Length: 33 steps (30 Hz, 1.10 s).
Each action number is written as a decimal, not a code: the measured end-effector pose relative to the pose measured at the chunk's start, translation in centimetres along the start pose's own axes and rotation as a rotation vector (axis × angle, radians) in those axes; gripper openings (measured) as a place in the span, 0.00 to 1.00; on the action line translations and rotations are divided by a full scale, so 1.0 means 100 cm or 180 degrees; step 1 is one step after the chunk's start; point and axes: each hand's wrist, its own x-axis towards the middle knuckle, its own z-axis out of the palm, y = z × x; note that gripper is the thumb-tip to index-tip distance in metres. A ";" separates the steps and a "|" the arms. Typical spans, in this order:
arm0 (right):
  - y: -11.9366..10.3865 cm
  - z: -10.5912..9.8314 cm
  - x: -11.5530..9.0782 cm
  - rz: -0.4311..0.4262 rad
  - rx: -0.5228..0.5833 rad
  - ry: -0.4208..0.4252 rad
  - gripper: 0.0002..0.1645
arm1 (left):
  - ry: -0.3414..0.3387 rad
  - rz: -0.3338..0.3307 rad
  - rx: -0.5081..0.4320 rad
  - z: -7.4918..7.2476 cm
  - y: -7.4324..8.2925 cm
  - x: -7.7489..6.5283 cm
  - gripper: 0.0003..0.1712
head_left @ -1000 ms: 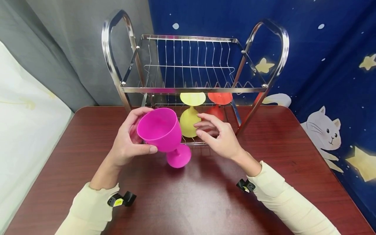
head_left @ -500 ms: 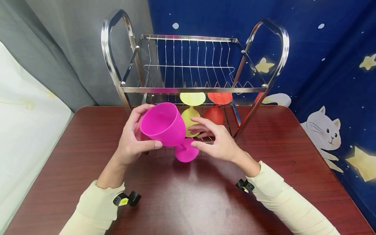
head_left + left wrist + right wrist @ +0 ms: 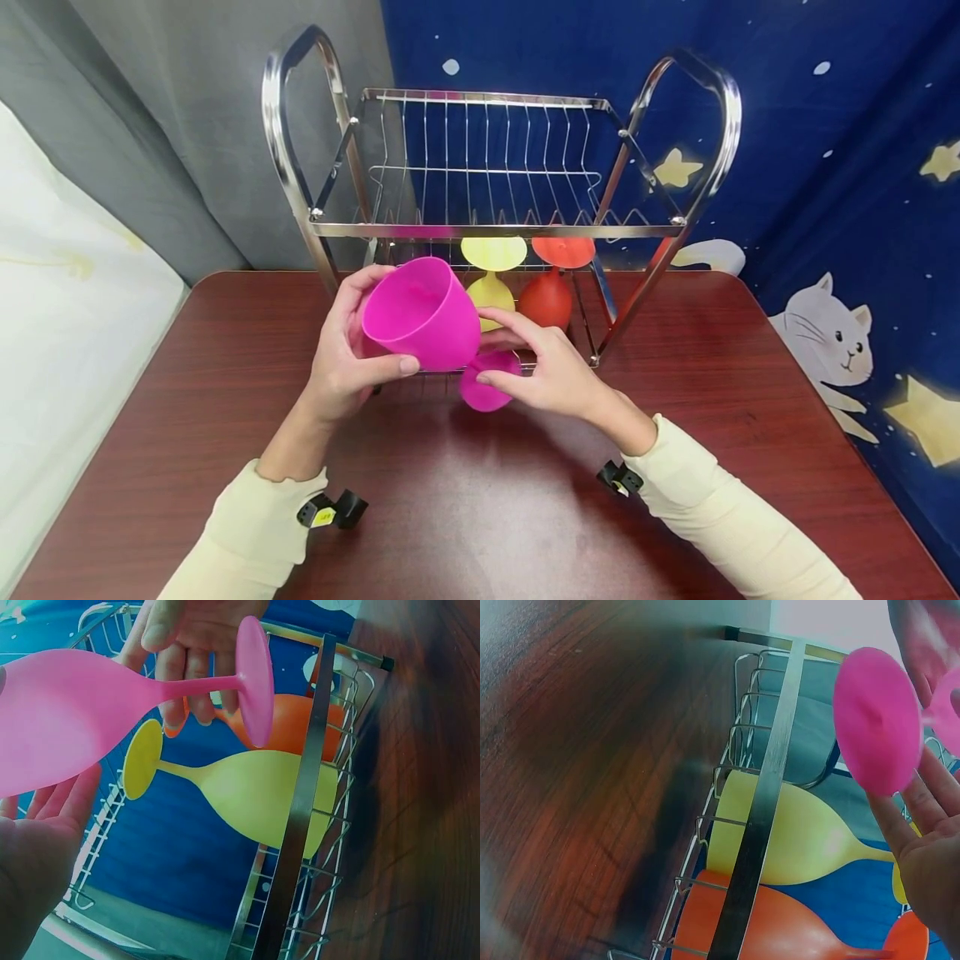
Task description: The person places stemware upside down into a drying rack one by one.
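In the head view my left hand (image 3: 337,358) grips the bowl of a magenta goblet (image 3: 423,321), its thumb on the near side. The goblet is tilted, mouth toward me, with its round base (image 3: 877,720) down to the right. Around the stem, my right hand (image 3: 543,367) reaches in, fingers behind and thumb in front of the base. Those fingers look loosely extended in the left wrist view, not closed on the stem. Behind, a yellow goblet (image 3: 255,787) and an orange-red goblet (image 3: 547,300) stand upside down on the rack's lower tier.
A two-tier chrome dish rack (image 3: 495,231) stands at the back of the dark red-brown wooden table (image 3: 480,517), its upper wire basket (image 3: 487,171) above the goblets. Grey and blue star-patterned curtains (image 3: 525,42) hang behind it.
My left hand has carried the magenta goblet right and slightly up, toward the rack. The right hand has shifted left, so its fingers now lie about the stem.
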 end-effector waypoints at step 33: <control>-0.002 0.002 0.001 0.0105 0.0189 0.0226 0.38 | -0.0126 -0.0123 -0.0048 -0.002 -0.010 -0.001 0.59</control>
